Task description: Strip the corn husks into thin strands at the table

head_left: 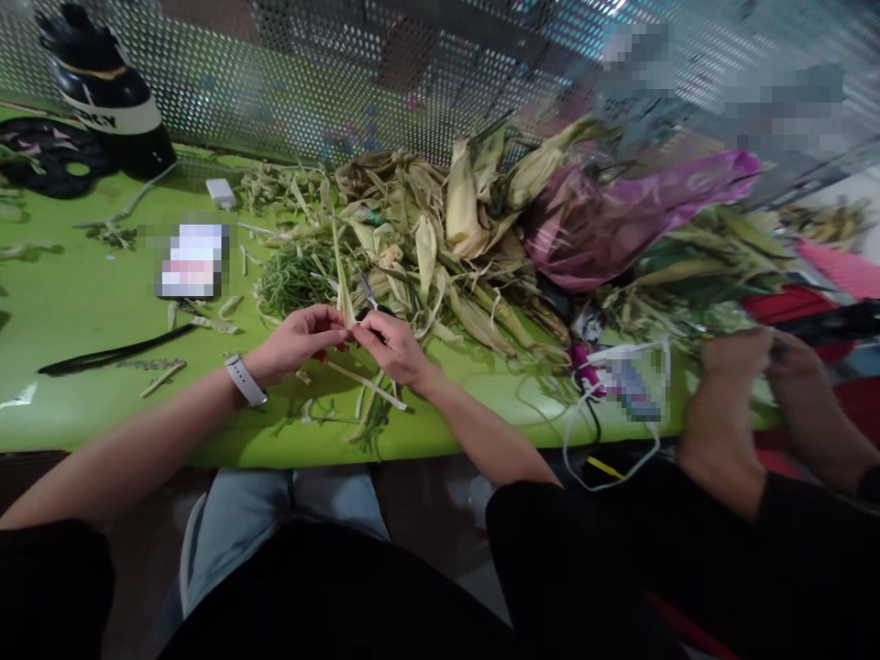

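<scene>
My left hand (297, 341), with a white watch on the wrist, and my right hand (393, 346) meet over the front of the green table (82, 302). Both pinch the base of a long pale green leaf strip (341, 275) that stands upright between the fingertips. Small scissors (369, 295) lie just behind my right hand. More cut strips (364, 380) lie on the table below my hands. A heap of corn husks and cobs (454, 229) fills the table beyond them.
A purple plastic bag (619, 215) lies on the heap at the right. Another person's hands (749, 367) work at the right table edge, near a white cable (619, 440). A black helmet (103, 87) stands at the back left before a perforated metal screen (309, 64).
</scene>
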Available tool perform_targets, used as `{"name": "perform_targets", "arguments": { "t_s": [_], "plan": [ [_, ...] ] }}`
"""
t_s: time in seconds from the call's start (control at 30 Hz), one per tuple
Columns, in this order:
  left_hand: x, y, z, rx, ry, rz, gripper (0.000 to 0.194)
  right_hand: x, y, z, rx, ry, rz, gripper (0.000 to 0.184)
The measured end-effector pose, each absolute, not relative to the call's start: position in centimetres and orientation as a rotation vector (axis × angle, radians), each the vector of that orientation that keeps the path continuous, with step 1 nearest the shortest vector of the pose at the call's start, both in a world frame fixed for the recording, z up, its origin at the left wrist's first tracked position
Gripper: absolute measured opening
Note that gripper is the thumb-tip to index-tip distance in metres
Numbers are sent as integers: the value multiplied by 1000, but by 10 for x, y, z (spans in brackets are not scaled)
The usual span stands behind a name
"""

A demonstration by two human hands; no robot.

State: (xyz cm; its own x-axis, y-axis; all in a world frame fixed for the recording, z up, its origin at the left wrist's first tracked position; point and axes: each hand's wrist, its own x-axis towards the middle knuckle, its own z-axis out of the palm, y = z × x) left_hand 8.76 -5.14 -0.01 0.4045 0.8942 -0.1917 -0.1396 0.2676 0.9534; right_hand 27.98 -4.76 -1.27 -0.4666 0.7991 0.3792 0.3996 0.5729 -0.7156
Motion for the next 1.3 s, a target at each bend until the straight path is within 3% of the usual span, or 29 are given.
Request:
{"name": "perform_targets", "arguments": {
  "t_s": [0.13,0.27,0.43,0.93,1.3],
  "plan": [
    [87,-50,-3,986,877,841,24,286,-46,-11,-985,-2041,603,33],
    [85,-49,-3,847,850,810,26,296,-42,-7,-845,-2052,514,14],
    [84,-49,1,780,777,772,21,296,-39,-7,-648,-2129,533,10],
    [84,-49,2,642,728,655,6,292,-40,-11,-601,-2152,431,10],
    [89,-52,-7,680,742,810,13,283,-45,-24,-771,-2070,245,9]
  ]
}}
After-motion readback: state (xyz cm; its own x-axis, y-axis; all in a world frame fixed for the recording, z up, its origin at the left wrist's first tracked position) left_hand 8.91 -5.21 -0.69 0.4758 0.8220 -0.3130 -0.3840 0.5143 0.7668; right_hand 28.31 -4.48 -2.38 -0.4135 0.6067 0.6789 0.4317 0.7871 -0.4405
